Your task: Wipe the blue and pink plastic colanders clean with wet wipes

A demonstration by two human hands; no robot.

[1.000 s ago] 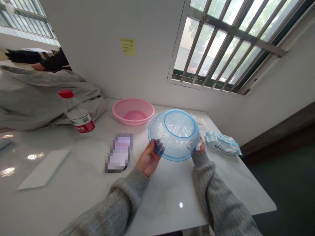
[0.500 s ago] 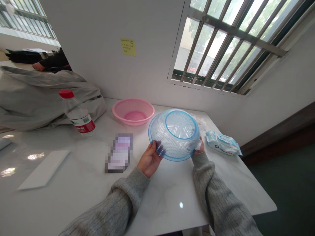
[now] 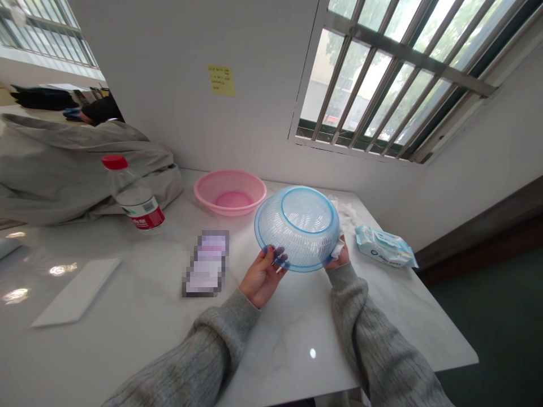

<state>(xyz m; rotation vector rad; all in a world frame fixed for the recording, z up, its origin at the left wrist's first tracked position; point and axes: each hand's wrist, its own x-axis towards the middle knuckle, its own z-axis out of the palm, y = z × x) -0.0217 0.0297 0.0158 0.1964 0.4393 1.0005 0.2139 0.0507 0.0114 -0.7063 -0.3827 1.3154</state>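
Note:
A clear blue plastic colander (image 3: 299, 234) is held tilted above the table, its round base up and facing away from me. My left hand (image 3: 263, 278) grips its near left rim, thumb outside and fingertips showing through the plastic. At the right rim my right hand (image 3: 340, 257) presses a crumpled white wipe (image 3: 338, 249) against the colander; most of its fingers are hidden behind the bowl. A pink plastic colander (image 3: 231, 193) stands upright on the table behind, to the left.
A blue pack of wipes (image 3: 385, 247) lies at the right, with crumpled white wipes (image 3: 344, 212) behind the colander. A blurred-out phone (image 3: 206, 264), a red-capped bottle (image 3: 134, 198), a white flat piece (image 3: 78, 294) and grey cloth (image 3: 85, 169) are leftward. Another person's arm (image 3: 104, 110) shows far left.
The blue colander has shifted slightly left and tilted a little. My right hand has moved left along with the wipe. The other person's hand at the far left has moved.

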